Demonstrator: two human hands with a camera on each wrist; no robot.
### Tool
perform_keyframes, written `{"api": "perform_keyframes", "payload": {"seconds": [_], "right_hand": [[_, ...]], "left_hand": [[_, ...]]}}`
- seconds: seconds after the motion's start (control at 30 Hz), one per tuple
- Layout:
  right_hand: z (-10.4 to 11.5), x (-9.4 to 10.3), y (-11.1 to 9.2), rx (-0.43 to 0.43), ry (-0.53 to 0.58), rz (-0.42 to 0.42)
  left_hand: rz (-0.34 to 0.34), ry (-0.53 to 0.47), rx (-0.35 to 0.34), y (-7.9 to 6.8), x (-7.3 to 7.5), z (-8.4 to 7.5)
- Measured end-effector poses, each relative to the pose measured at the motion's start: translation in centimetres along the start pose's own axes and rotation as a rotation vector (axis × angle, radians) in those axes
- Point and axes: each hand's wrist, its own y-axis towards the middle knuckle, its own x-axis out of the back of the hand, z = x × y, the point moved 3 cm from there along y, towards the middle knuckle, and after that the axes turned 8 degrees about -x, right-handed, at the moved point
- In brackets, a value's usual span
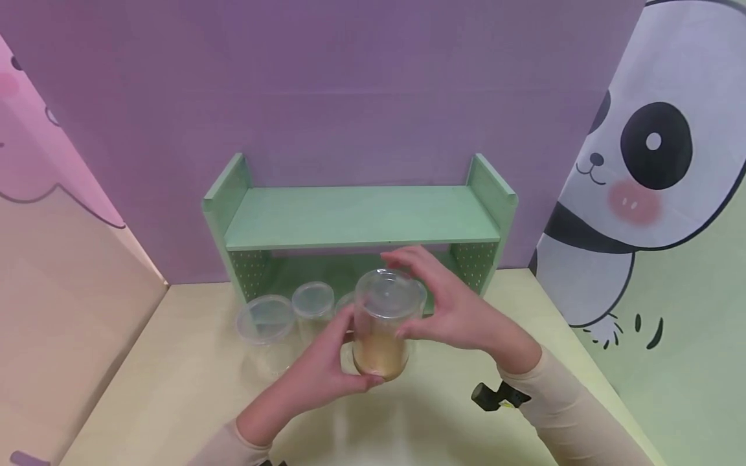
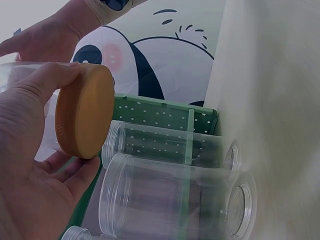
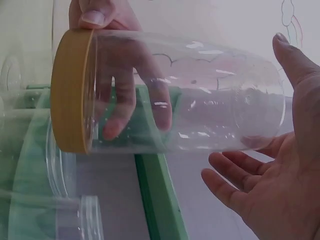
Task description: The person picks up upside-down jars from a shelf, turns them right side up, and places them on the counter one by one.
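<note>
A clear jar point(image 1: 389, 310) with an orange-tan screw lid point(image 2: 87, 112) is held up above the table, turned over so that its lid faces down. My left hand point(image 1: 326, 362) grips it at the lid end. In the right wrist view, fingers of that hand show through the clear wall. My right hand point(image 1: 443, 301) is spread round the jar's base end, its thumb point(image 3: 295, 62) standing off the jar and its other fingers loosely bent beside it. Inside the clear jar point(image 3: 200, 95) nothing shows.
Several clear jars with threaded upper ends stand on the table point(image 1: 192, 362), among them a wide jar point(image 1: 266, 330) and a narrower jar point(image 1: 313, 304). Behind them is a green two-level shelf point(image 1: 361, 217) against a purple back wall point(image 1: 350, 90). A panda-patterned panel point(image 1: 653, 194) rises on the right.
</note>
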Motion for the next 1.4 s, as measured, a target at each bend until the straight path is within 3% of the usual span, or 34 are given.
{"api": "perform_keyframes", "payload": {"seconds": [0.4,0.63,0.97,1.13,1.4], "right_hand": [[0.6,-0.7,0.2,0.028,0.041,0.001],[0.5,-0.7,0.2,0.069,0.071,-0.051],[-1.1,0.5,-1.0,0.081,0.111,-0.023],[-3.0,0.7,-2.3,0.037,0.104,-0.006],[-4.9,-0.2,-3.7,-0.034,0.182,0.037]], "left_hand": [[0.041,-0.054,-0.004,-0.2,-0.5,0.1],[0.078,-0.093,0.097,-0.5,-0.7,0.6],[-0.010,-0.026,0.252,-1.3,1.3,0.7],[-0.053,-0.002,0.216,-1.7,3.3,0.4],[-0.131,0.066,0.060,-1.4,6.3,-0.9]]}}
